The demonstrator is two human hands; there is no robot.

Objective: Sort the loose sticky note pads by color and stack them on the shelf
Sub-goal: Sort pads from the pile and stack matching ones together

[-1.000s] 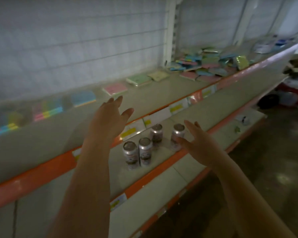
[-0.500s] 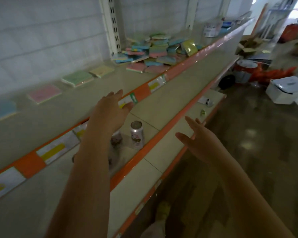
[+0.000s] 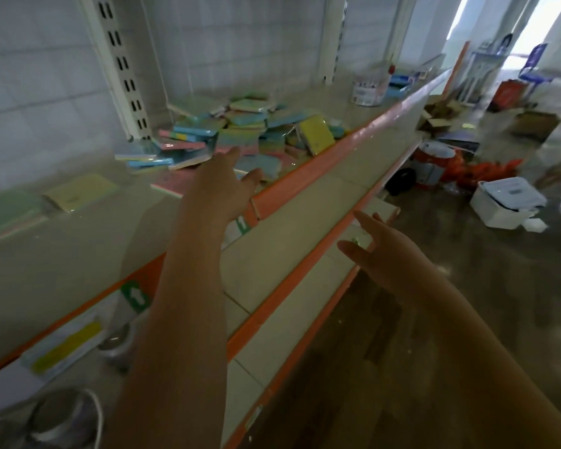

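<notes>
A loose heap of sticky note pads [image 3: 240, 131] in blue, pink, green and yellow lies on the top shelf [image 3: 78, 254] by the white upright. A yellow pad [image 3: 80, 191] and a green pad [image 3: 8, 210] lie apart to the left. A pink pad [image 3: 170, 184] lies at the heap's near edge. My left hand [image 3: 219, 186] reaches over the shelf with fingers spread, just short of the heap, holding nothing. Out over the lower shelves, my right hand [image 3: 382, 251] hangs open and empty.
The shelf's orange front rail [image 3: 305, 176] runs diagonally. Cans [image 3: 68, 419] stand on the lower shelf at bottom left. A tub [image 3: 370, 89] sits further along the top shelf. Boxes, a white container [image 3: 509, 202] and red bags litter the floor at right.
The view has swung right along the shelf, so the heap now lies close. My left hand has stretched forward towards the heap. The right hand stays open and low.
</notes>
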